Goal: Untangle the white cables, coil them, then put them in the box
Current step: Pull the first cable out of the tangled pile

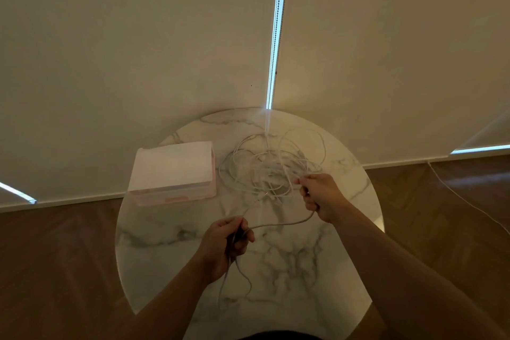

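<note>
Left hand (225,243) is fisted around a few cable strands, and loose loops hang below the grip toward the near table (289,270) edge. I read it as the collecting hand, where the coil builds. Right hand (320,196) is curled tight on the same cable (278,225), which sags in a span between the two grips. The right grip sits at the near edge of the tangle (267,168), probably feeding slack out while the left anchors. Judgement: early stage, with one length partly free and the bulk knotted on the table just beyond the right grip.

Box (171,171) is beyond the left grip, just beside the tangle. Its white lid looks shut, so it needs opening before anything goes in. Both hands are occupied, so the coil gets set down first. Risk: hauling the span drags the whole tangle or cinches a knot. A thin cord (458,196) lies on the floor, well out to the right of the right grip. Can't tell whether it's connected to the tangle.
</note>
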A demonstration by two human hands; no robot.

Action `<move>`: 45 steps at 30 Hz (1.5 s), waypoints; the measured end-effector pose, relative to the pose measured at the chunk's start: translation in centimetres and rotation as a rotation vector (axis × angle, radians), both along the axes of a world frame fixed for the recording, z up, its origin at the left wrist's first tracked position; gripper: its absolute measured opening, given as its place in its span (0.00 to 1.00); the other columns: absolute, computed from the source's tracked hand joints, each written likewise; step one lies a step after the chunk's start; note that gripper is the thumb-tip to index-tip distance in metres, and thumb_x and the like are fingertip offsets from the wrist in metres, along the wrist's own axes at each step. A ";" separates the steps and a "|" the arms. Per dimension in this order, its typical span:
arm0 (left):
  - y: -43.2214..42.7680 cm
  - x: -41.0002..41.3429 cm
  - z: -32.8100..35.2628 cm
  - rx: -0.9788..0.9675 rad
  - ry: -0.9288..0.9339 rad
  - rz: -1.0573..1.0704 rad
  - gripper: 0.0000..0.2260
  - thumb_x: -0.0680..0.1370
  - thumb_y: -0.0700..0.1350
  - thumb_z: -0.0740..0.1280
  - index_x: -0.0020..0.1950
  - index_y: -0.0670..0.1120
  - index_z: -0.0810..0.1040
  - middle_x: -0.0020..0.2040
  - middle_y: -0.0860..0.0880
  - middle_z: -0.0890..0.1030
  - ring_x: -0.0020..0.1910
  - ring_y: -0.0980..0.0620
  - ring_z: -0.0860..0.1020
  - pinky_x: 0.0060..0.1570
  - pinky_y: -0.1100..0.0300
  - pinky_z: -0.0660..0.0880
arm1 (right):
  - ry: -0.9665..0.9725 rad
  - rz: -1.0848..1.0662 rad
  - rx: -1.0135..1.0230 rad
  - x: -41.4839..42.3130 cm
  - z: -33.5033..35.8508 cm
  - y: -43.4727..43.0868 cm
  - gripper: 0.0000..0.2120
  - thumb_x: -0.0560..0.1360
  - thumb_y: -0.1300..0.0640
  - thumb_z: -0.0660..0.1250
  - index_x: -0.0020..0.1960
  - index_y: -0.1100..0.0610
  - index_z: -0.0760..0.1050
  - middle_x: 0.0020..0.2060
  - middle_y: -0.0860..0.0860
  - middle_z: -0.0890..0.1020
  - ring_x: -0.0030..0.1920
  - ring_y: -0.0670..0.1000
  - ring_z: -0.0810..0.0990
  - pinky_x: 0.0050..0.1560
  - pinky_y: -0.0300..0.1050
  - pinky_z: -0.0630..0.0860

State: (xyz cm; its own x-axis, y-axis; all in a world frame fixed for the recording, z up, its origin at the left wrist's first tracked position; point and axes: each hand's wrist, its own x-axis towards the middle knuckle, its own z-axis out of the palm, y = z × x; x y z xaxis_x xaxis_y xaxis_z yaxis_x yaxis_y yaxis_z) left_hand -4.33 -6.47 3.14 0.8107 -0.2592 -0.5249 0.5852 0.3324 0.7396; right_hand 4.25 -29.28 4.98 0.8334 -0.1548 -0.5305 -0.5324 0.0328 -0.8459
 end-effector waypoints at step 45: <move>0.3 -0.7 -1.4 0.193 -0.029 0.034 0.14 0.84 0.40 0.55 0.42 0.36 0.74 0.41 0.35 0.83 0.35 0.44 0.79 0.37 0.56 0.77 | -0.008 0.022 0.055 -7.7 -4.5 -5.1 0.08 0.82 0.65 0.56 0.51 0.65 0.74 0.43 0.62 0.83 0.43 0.60 0.81 0.47 0.54 0.77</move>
